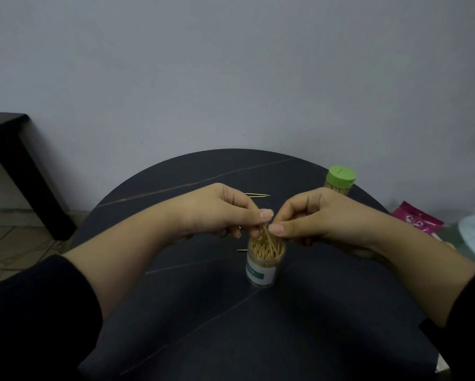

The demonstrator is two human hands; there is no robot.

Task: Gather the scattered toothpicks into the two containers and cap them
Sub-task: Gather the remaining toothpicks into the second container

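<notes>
Two containers in view. The open container (264, 266) stands upright near the middle of the worktop (231, 325), uncapped and packed close to full with toothpicks standing on end. The capped container (338, 185) stands well apart at the far right edge, with its green cap (341, 174) on.

Left grip (222, 213) and right grip (319, 215) meet just above the open mouth. Thumb and forefinger of each are closed on a bunch of toothpicks (266, 232), whose lower ends slant down into the container. The other fingers are curled; cannot tell whether they hold more.

Loose items: a pair of toothpicks (257, 195) lies beyond the left grip. A single toothpick (242, 250) lies just left of the open container. No cap for the open container is visible.

Step in hand (judgement): seating the bunch among the packed sticks.
- Bring the bunch upright before letting go. Slanted sticks are likely to bridge the mouth and block the cap.
- Ease the tips into a gap rather than forcing them. Nothing braces the container, so a sideways push could tip it.
- It would be safer for one grip to hold the wall while the other feeds.
- Release low, then press the ends level below the rim.

Progress (judgement): late. One container is done; the loose sticks and one cap remain.
</notes>
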